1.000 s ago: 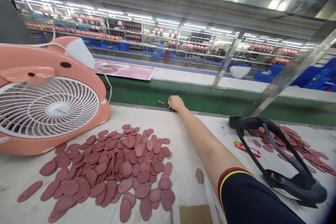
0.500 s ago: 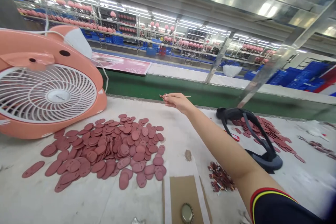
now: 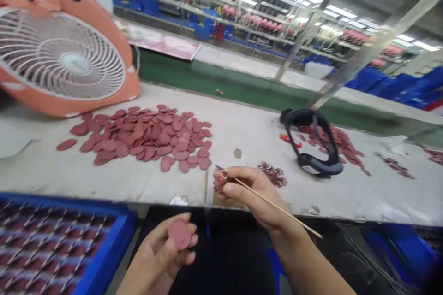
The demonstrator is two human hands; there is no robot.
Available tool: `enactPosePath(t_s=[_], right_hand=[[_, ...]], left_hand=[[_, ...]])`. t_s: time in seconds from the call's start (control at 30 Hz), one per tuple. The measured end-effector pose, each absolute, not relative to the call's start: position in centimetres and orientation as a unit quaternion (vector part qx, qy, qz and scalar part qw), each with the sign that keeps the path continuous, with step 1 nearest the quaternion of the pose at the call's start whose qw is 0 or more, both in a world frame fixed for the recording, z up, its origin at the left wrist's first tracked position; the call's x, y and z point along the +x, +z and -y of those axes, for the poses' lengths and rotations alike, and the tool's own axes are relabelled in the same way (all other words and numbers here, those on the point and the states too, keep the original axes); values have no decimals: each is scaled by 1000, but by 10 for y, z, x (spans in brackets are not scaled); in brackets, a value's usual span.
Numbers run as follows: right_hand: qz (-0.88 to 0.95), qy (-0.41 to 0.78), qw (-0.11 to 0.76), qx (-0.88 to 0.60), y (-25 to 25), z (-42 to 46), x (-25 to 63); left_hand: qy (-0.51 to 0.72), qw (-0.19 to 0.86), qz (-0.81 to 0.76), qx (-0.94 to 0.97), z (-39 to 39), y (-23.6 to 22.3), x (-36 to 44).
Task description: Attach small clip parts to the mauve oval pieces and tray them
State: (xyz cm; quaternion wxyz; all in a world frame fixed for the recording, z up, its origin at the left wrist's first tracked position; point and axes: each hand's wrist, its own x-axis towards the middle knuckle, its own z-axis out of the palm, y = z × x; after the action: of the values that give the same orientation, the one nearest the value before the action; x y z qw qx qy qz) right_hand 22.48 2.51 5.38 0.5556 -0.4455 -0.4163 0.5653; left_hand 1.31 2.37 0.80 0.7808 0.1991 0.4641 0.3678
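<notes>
Our left hand [image 3: 157, 253] cradles a round pink disc [image 3: 180, 234] in curled fingers, while our right hand [image 3: 258, 196] pinches a thin wooden stick [image 3: 277, 207] and a small reddish clump [image 3: 220, 181] just above the white bench [image 3: 242, 147].

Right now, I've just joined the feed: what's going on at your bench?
A person cradles a pinkish-red disc in the left hand. The right hand pinches a thin wooden stick and a small red clump. More discs lie in a loose pile on the white bench, above a blue tray at lower left.
</notes>
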Motion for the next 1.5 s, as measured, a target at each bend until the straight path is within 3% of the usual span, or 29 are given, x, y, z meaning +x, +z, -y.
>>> enactPosePath(t_s=[0.2, 0.93, 1.5], right_hand=[[406, 586, 535, -453, 49, 12, 211], [589, 415, 443, -533, 60, 22, 207], [699, 356, 370, -498, 66, 16, 211]], left_hand=[[372, 804, -427, 179, -10, 32, 21], [310, 854, -356, 220, -8, 22, 23], [293, 864, -354, 208, -9, 15, 24]])
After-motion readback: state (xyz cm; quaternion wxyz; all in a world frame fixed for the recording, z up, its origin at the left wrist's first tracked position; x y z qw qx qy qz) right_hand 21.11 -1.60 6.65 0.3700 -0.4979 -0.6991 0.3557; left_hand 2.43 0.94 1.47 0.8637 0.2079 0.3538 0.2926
